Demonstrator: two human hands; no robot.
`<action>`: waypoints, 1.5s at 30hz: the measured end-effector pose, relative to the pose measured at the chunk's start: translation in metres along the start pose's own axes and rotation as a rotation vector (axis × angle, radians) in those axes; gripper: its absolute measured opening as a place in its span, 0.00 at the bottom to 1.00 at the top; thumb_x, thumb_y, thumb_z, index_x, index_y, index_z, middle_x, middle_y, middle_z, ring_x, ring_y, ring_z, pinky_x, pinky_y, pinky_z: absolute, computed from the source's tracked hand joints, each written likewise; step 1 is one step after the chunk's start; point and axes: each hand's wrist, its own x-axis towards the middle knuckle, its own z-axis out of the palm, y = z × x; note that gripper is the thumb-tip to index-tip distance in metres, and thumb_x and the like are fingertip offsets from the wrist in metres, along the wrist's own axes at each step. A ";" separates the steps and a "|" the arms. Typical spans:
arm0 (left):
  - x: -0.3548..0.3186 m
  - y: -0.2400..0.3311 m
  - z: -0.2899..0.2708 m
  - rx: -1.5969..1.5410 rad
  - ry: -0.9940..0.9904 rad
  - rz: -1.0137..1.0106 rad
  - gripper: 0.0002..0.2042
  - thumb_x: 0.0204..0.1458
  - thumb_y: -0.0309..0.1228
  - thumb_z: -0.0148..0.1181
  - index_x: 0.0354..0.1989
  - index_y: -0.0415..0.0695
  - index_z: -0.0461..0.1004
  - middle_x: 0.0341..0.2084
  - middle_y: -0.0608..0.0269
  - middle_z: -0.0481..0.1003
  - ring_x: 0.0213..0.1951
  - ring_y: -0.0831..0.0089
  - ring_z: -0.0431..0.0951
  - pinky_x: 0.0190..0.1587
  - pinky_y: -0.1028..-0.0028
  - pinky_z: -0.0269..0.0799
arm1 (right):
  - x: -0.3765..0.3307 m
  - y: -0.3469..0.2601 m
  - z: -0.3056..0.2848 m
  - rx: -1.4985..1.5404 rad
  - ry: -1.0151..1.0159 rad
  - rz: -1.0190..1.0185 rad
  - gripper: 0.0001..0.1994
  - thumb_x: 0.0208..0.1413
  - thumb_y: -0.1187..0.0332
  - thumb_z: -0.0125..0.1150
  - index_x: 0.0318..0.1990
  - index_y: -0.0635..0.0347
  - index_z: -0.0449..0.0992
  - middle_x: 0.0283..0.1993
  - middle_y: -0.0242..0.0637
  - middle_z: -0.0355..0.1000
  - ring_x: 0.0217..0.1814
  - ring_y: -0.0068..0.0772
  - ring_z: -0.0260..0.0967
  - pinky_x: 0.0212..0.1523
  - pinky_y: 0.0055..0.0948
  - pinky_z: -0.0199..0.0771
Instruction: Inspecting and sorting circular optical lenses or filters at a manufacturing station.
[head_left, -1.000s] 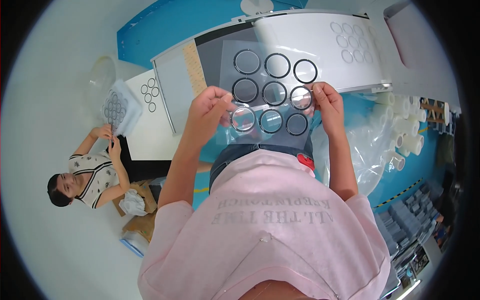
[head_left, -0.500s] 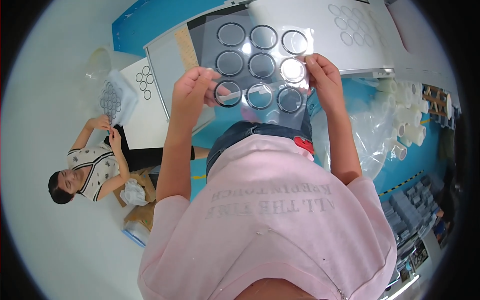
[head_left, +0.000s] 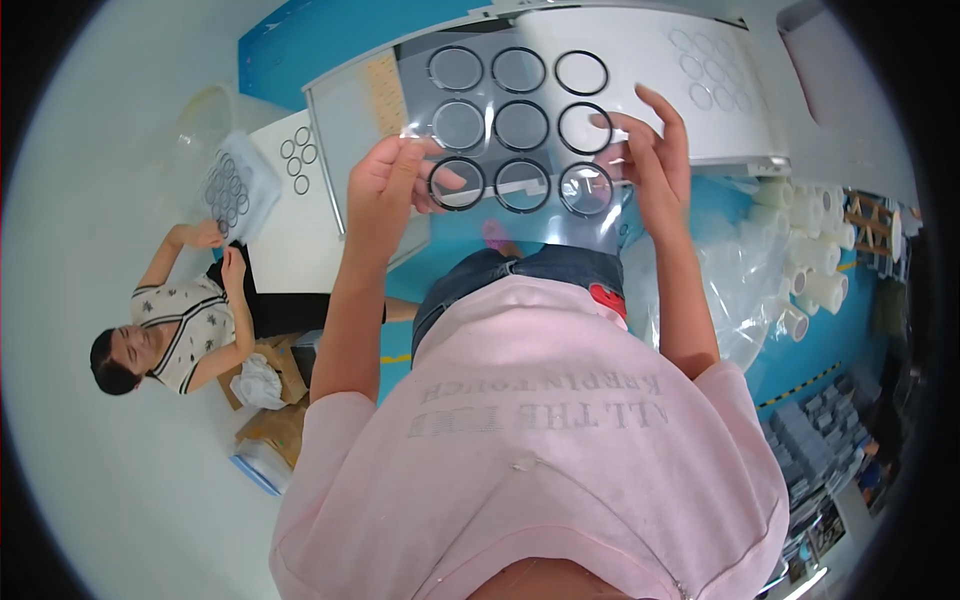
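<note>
A clear film sheet (head_left: 489, 128) hangs before me, carrying several black-rimmed round pieces (head_left: 521, 126) in rows. At its left edge, my left hand (head_left: 388, 178) pinches it between thumb and fingers, and the fingertips show through the film. My right hand (head_left: 657, 165) is beside the right edge with fingers spread. Some of its fingers reach behind the sheet near the right-hand rings, and one points upward, clear of the film. Whether the right thumb touches the film is hard to tell.
Behind the sheet is a worktable (head_left: 725, 140) with a white surface and faint rings. At left, a co-worker (head_left: 190, 310) handles a clear tray (head_left: 262, 185) of rings beside a white table (head_left: 290, 235). White rolls (head_left: 822, 250) and clear plastic (head_left: 700, 270) lie right; cardboard boxes (head_left: 285, 375) stand lower left.
My right hand has loosened its pinch on the sheet's upper right edge, and its fingers have spread, some going behind the film. The sheet has tilted slightly, losing its bright glare. My left hand keeps its grip.
</note>
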 end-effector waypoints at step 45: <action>0.074 -0.004 0.109 0.321 0.125 0.367 0.03 0.51 0.26 0.61 0.33 0.41 0.75 0.26 0.62 0.74 0.26 0.70 0.74 0.28 0.75 0.68 | 0.047 -0.024 -0.114 -0.423 0.158 0.241 0.09 0.52 0.68 0.68 0.35 0.63 0.75 0.26 0.25 0.68 0.27 0.14 0.61 0.27 0.17 0.60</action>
